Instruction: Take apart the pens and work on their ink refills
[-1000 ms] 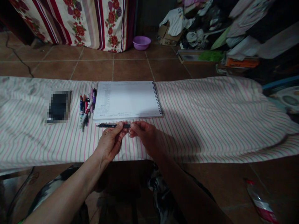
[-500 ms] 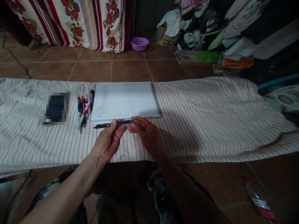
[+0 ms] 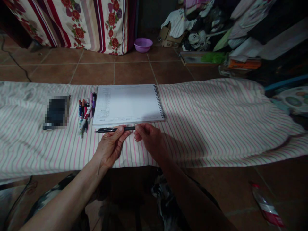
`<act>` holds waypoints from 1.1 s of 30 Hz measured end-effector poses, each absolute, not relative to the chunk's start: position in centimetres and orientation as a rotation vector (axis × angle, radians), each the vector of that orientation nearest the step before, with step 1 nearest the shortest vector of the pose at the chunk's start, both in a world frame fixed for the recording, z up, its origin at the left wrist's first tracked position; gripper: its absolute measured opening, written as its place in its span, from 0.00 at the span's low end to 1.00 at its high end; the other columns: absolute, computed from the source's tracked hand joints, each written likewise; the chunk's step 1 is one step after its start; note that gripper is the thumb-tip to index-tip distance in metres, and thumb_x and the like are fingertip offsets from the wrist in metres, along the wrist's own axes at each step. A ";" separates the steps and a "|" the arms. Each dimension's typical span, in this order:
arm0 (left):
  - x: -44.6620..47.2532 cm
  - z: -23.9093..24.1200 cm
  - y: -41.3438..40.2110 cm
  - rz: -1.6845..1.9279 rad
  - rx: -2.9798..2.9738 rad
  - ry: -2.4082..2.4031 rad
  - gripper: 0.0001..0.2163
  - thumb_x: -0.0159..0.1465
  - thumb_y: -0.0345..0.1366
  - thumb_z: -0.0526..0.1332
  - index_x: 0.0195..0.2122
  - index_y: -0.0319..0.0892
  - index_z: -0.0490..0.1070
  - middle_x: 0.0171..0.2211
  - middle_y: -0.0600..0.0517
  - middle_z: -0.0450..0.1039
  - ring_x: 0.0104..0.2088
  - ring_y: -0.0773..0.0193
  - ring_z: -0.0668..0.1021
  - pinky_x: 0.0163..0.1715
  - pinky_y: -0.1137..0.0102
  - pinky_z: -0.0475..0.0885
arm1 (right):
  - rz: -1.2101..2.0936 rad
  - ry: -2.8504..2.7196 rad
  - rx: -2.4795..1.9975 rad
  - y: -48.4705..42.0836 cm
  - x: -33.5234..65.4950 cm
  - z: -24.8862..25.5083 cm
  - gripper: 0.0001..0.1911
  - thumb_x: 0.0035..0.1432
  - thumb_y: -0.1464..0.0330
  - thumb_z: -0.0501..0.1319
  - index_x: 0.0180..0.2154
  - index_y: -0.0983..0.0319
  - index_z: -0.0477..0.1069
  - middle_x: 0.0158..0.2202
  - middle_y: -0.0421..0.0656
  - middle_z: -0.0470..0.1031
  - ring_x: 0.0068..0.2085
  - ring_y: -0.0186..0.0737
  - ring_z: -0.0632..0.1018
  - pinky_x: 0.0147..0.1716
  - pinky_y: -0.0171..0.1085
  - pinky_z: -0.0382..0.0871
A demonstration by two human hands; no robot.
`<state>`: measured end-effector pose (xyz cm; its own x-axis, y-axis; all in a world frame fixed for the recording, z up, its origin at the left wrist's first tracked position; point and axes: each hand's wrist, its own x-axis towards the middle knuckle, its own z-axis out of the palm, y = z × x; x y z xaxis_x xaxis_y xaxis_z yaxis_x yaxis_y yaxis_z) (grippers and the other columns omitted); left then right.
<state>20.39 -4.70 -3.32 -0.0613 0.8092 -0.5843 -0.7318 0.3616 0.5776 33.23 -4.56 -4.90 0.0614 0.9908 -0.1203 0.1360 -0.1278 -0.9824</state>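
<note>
A black pen (image 3: 108,130) lies level between my hands, just in front of the near edge of a spiral-bound pad (image 3: 133,102). My left hand (image 3: 113,141) pinches its middle between thumb and fingers. At the pen's right end, my right hand (image 3: 150,138) is closed with thumb and forefinger on the tip, which those fingers hide. The pad is open at a mostly white page with a printed column down its left side. Left of it lies a bunch of pens (image 3: 85,114) in several colours.
Striped cloth (image 3: 204,122) covers the long surface. A dark phone-like object (image 3: 56,112), blurred out, rests at left. Beyond are a purple basin (image 3: 143,45), a floral curtain (image 3: 91,25) and piled clothes and boxes (image 3: 178,29). A plastic bottle (image 3: 267,205) lies on the floor at right.
My right fingers have closed around the pen's right end, where they were looser before. The left hand keeps its pinch on the pen.
</note>
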 end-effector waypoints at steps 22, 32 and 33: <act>20.2 -3.2 -4.6 1.278 0.032 1.077 0.10 0.59 0.19 0.54 0.24 0.31 0.72 0.25 0.49 0.74 0.24 0.71 0.77 0.28 0.79 0.76 | 1.216 -1.196 -1.346 -4.5 33.0 -5.8 0.11 0.51 0.60 0.59 0.28 0.62 0.70 0.21 0.38 0.74 0.23 0.33 0.76 0.26 0.32 0.71; 20.3 -3.1 -4.4 1.297 -0.050 1.065 0.08 0.58 0.20 0.56 0.25 0.32 0.71 0.25 0.49 0.74 0.24 0.71 0.77 0.28 0.78 0.77 | 1.292 -1.132 -1.265 -4.4 32.8 -5.9 0.13 0.51 0.59 0.59 0.35 0.61 0.70 0.25 0.39 0.76 0.27 0.34 0.78 0.31 0.35 0.73; 20.2 -3.1 -4.4 1.299 -0.057 1.065 0.08 0.58 0.20 0.56 0.25 0.32 0.71 0.25 0.49 0.74 0.24 0.71 0.77 0.28 0.78 0.77 | 1.308 -1.089 -1.236 -4.4 32.7 -6.1 0.14 0.50 0.60 0.60 0.37 0.61 0.70 0.26 0.39 0.77 0.28 0.35 0.78 0.32 0.35 0.73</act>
<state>20.25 -4.39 -3.09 -0.1087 0.7446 -0.6586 -0.7920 0.3356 0.5101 32.74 -4.43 -6.06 0.0125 0.9944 -0.1048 -0.0772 -0.1036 -0.9916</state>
